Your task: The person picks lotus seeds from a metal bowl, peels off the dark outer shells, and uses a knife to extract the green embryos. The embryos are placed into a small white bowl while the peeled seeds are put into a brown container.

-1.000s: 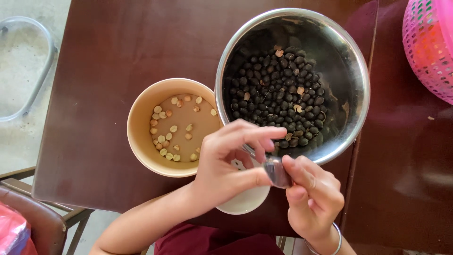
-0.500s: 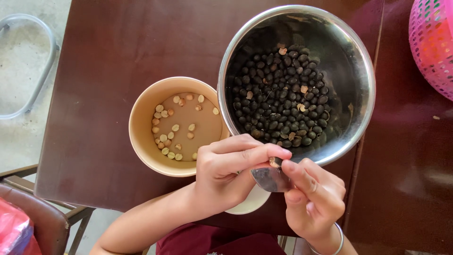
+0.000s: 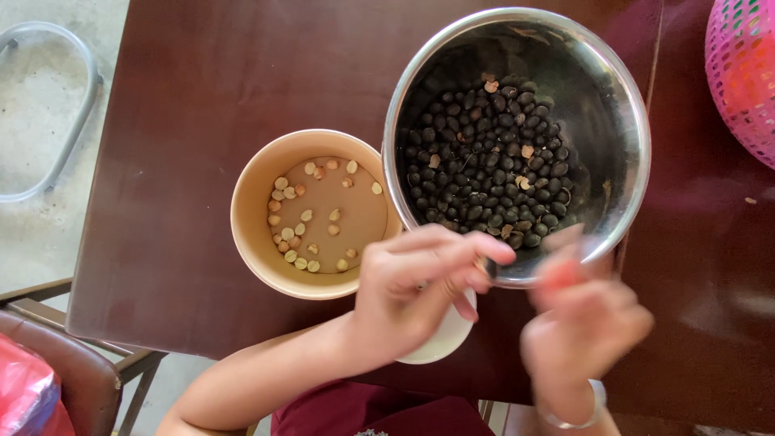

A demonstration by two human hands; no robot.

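A steel bowl [image 3: 631,121] holds many small black seeds [image 3: 484,161] with a few pale bits among them. To its left, a tan round bowl [image 3: 245,218] contains several pale peeled kernels [image 3: 311,218]. My left hand [image 3: 412,291] hovers at the steel bowl's near rim, its fingertips pinched on something small and dark that looks like a seed. My right hand [image 3: 585,323] is to its right, apart from it and blurred by motion, so what it holds is unclear. A white cup [image 3: 442,345] sits partly hidden under my left hand.
Both bowls stand on a dark brown table [image 3: 202,81]. A pink mesh basket [image 3: 743,73] is at the top right corner. A brown chair [image 3: 48,355] with a red bag [image 3: 24,400] is at the lower left, and a grey hoop [image 3: 77,121] lies on the floor.
My hands were joined over a small dark object at the steel bowl's rim. The right hand has now pulled away to the right, while the left stays pinched.
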